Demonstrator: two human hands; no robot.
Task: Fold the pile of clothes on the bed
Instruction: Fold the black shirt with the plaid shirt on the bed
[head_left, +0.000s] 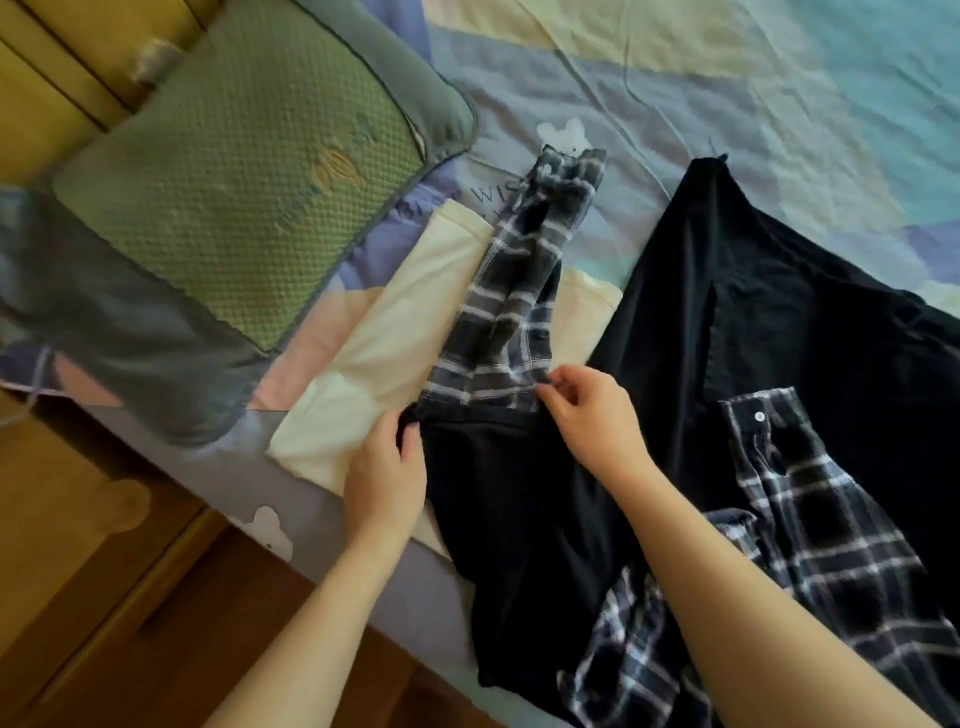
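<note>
My left hand (387, 462) and right hand (592, 410) each pinch the plaid-and-black garment (511, 332) lying over cream cloth (363, 379) on the bed (675, 104); I'd keep edges level, then fold.

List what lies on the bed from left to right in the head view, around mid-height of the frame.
Green textured pillow with grey border → cream folded cloth → dark blue-and-white plaid sleeve lying over the cream cloth → large black garment spread flat.
</note>
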